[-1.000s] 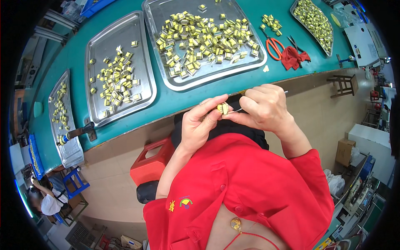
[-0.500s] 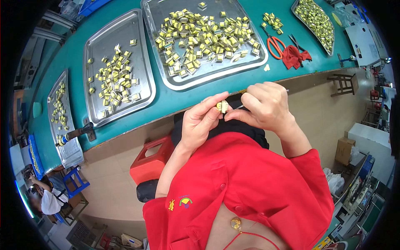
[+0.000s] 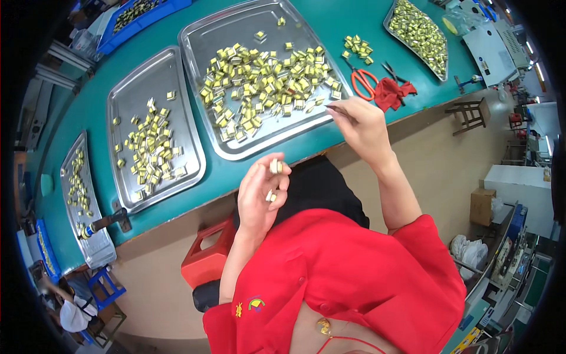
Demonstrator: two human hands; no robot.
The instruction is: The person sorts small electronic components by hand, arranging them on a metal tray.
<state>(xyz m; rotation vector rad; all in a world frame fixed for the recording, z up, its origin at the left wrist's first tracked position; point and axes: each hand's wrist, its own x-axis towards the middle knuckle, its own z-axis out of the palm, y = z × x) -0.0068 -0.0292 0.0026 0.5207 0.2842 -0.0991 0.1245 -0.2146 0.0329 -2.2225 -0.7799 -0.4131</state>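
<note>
My left hand (image 3: 257,197), just off the table's near edge, is closed on small yellow-wrapped transformers. One transformer (image 3: 276,167) is pinched at the fingertips, and a second transformer (image 3: 270,196) rests against the curled fingers. Over the near right rim of the large metal tray (image 3: 236,154) is my right hand (image 3: 361,125), its fingers pinched together around a thin, dark-tipped tool (image 3: 336,108). Most of that tool is hidden by the hand, and its kind cannot be made out. A spread pile of like transformers (image 3: 265,82) covers much of the tray.
Left of it lie a smaller metal tray (image 3: 198,171) with transformers and a narrow tray (image 3: 97,251). Orange-handled scissors (image 3: 364,84), a red cloth (image 3: 389,94) and a full tray (image 3: 418,38) are at right. A red stool (image 3: 203,259) stands below; a person (image 3: 76,312) sits far left.
My hands have come apart: the right moved up to the tray's rim, the left moved down and left with its transformer. A second transformer now shows in the left hand. The view has shifted.
</note>
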